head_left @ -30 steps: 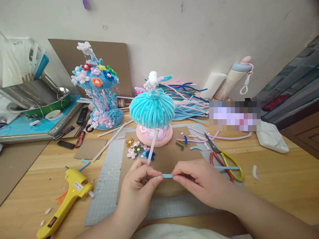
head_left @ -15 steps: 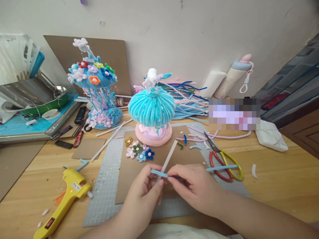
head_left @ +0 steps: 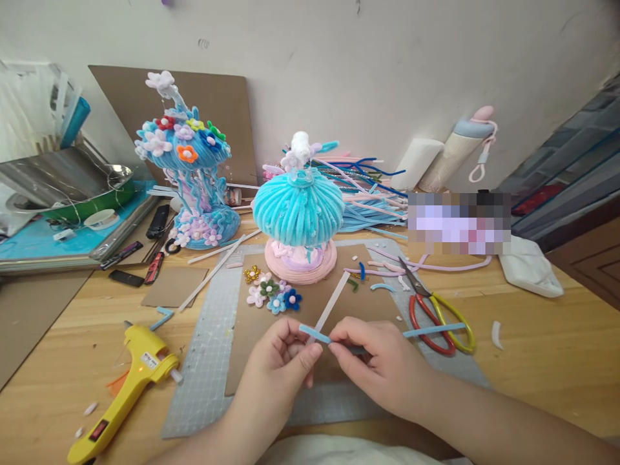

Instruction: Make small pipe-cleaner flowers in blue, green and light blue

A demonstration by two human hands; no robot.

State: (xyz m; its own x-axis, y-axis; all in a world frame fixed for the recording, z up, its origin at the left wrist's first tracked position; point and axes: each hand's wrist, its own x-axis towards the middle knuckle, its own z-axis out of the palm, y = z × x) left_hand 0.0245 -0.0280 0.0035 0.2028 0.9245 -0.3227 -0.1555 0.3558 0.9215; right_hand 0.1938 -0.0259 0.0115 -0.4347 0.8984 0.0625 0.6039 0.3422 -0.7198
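My left hand [head_left: 283, 361] pinches a white glue stick [head_left: 332, 307] that slants up to the right, with a light blue pipe cleaner [head_left: 314, 333] laid across it. My right hand [head_left: 382, 358] pinches the right end of that blue pipe cleaner. Both hands hover over a brown cardboard sheet [head_left: 334, 303] on a grey cutting mat [head_left: 208, 349]. Just beyond stands a turquoise pipe-cleaner dome on a pink base [head_left: 298, 216], with small fuzzy flowers [head_left: 271, 294] in front of it.
A yellow glue gun [head_left: 130, 387] lies at the front left. Scissors with red and yellow handles [head_left: 431, 307] lie to the right beside another blue pipe cleaner [head_left: 433, 329]. A taller blue flowered model [head_left: 191, 181] and a heap of pipe cleaners [head_left: 363, 194] sit at the back.
The white stick has swung from leaning left of upright to slanting right. The blue pipe cleaner now crosses it, and both hands have drawn closer together.
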